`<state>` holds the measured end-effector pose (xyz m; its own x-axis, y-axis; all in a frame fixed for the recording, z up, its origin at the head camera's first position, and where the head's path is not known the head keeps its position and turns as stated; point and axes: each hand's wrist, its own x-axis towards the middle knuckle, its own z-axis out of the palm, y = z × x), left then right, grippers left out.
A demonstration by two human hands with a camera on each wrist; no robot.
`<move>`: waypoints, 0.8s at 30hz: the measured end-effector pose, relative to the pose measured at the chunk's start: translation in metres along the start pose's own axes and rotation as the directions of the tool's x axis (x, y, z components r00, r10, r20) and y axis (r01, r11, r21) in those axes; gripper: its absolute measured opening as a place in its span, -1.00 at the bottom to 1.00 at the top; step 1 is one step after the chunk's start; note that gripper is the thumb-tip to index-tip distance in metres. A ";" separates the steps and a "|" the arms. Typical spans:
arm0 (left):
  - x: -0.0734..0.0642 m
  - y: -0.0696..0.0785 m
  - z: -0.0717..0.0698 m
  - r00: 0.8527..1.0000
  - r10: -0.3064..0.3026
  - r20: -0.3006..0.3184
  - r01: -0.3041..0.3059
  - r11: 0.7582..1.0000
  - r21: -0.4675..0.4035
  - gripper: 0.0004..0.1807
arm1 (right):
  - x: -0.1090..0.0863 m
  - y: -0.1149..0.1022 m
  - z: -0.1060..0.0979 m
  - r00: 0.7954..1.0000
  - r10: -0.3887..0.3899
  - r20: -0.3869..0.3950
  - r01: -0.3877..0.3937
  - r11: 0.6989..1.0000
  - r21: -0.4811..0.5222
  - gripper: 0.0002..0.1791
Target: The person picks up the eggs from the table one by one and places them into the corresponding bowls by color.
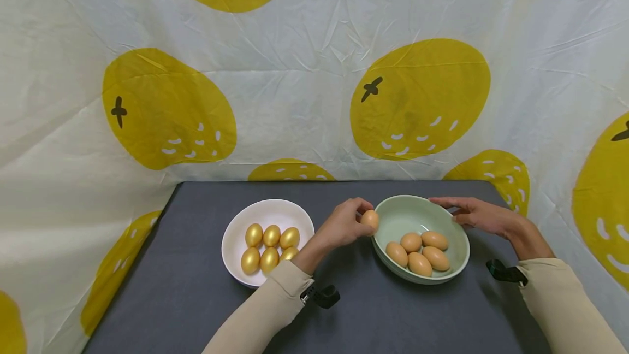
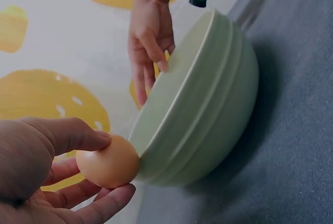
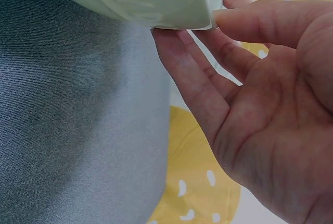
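My left hand (image 1: 348, 222) pinches a brown egg (image 1: 370, 221) between thumb and fingertips, just outside the left rim of a pale green bowl (image 1: 403, 206). In the left wrist view the held egg (image 2: 108, 162) appears right at the bowl's edge. Several brown eggs (image 1: 420, 263) lie together in the near part of that bowl. At the far right rim, my right hand (image 1: 484, 216) holds the bowl's edge, its thumb at the rim. The right wrist view has the fingers (image 3: 195, 81) against the green wall, with the bowl's inside out of sight.
To the left stands a white bowl (image 1: 231, 245) holding several golden eggs (image 1: 271, 235); my left forearm partly covers its right side. Both bowls rest on a dark grey table (image 1: 162, 288). Behind it hangs a white cloth (image 1: 295, 108) printed with yellow fruit.
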<state>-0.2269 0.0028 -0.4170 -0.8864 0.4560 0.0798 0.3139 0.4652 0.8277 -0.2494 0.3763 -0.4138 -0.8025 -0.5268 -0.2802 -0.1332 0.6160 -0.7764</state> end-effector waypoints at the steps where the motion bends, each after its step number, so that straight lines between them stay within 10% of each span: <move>1: 0.000 0.001 0.001 1.000 0.003 0.002 -0.003 1.000 -0.002 -0.53 | 0.000 0.000 0.000 1.000 -0.001 0.001 0.001 1.000 0.003 -0.31; 24: 0.011 0.017 0.024 0.993 0.062 0.105 -0.068 0.996 0.049 -0.52 | 0.000 0.003 0.003 1.000 -0.009 -0.001 0.009 1.000 0.014 -0.31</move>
<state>-0.2233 0.0341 -0.4153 -0.8246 0.5611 0.0728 0.3895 0.4697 0.7922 -0.2479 0.3762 -0.4176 -0.8017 -0.5321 -0.2724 -0.1325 0.6025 -0.7870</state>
